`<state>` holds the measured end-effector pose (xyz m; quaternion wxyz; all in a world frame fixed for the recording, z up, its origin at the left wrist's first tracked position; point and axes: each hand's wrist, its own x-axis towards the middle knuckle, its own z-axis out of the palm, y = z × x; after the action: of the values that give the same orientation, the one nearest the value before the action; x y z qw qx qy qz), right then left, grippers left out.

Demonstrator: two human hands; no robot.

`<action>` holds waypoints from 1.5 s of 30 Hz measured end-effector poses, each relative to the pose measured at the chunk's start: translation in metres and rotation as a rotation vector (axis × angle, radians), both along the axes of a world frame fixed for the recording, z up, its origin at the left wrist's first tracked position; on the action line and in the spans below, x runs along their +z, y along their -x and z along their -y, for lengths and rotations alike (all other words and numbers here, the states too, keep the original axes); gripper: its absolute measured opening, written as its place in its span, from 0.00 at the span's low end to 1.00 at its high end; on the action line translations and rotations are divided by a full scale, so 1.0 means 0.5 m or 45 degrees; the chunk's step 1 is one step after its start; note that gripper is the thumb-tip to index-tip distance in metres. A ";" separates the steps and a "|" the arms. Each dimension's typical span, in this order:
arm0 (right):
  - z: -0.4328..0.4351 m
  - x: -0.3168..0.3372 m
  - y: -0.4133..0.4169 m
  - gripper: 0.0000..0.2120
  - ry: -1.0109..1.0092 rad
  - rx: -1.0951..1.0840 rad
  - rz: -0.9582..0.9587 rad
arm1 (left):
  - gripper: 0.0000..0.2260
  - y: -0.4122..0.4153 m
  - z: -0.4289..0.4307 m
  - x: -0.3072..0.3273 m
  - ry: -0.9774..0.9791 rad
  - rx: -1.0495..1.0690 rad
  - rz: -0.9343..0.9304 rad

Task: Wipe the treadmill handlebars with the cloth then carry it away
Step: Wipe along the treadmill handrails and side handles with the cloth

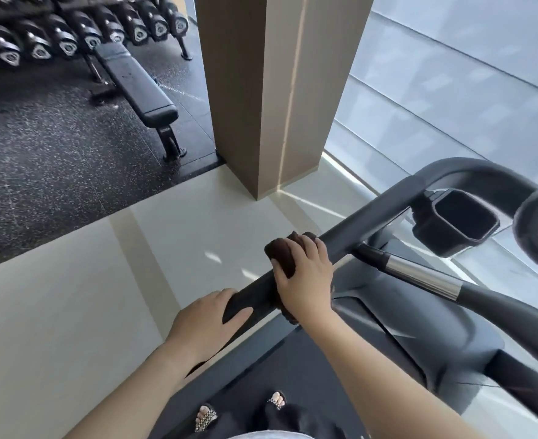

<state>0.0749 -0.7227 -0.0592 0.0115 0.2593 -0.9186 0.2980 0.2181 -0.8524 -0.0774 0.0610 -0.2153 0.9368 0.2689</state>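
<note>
A dark grey treadmill handlebar (372,217) runs from the lower middle up to the right. A dark brown cloth (281,253) is wrapped over the bar about halfway along. My right hand (305,277) presses down on the cloth and grips it around the bar. My left hand (204,318) holds the near end of the same handlebar, just below the cloth. A second bar with a silver section (419,277) branches off to the right.
A black cup holder (457,223) hangs by the console at right. A wooden pillar (261,90) stands ahead. A black weight bench (134,80) and a dumbbell rack (71,26) sit on the dark rubber floor at upper left. My sandalled feet (242,410) stand on the treadmill belt.
</note>
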 end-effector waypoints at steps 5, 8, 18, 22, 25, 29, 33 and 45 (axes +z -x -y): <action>0.023 0.014 0.088 0.18 -0.176 -0.033 0.070 | 0.24 -0.012 0.003 0.000 -0.104 0.067 -0.004; 0.025 0.019 0.095 0.18 -0.258 -0.035 0.037 | 0.22 -0.008 -0.001 0.002 -0.114 0.074 -0.024; 0.019 0.007 -0.017 0.19 0.036 -0.086 0.027 | 0.24 -0.010 0.008 -0.004 -0.168 0.047 -0.030; 0.036 0.018 -0.011 0.20 -0.063 -0.202 0.072 | 0.25 -0.013 0.026 -0.002 -0.360 -0.026 0.031; 0.037 0.022 -0.075 0.21 0.024 -0.275 0.073 | 0.23 -0.033 0.053 0.005 -0.449 -0.149 0.051; 0.074 0.016 -0.212 0.23 0.179 -0.399 0.102 | 0.22 -0.082 0.113 0.012 -0.390 -0.339 0.043; 0.119 0.008 -0.291 0.24 0.223 -0.539 0.098 | 0.21 -0.120 0.166 0.017 -0.353 -0.535 0.044; 0.152 0.005 -0.263 0.24 0.169 -0.735 0.119 | 0.21 -0.106 0.210 0.038 -0.307 -0.803 0.101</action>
<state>0.2064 -0.7986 -0.0566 0.0703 -0.0279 -0.9324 0.3534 0.2711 -0.9576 -0.0582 0.2026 0.0834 0.9156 0.3372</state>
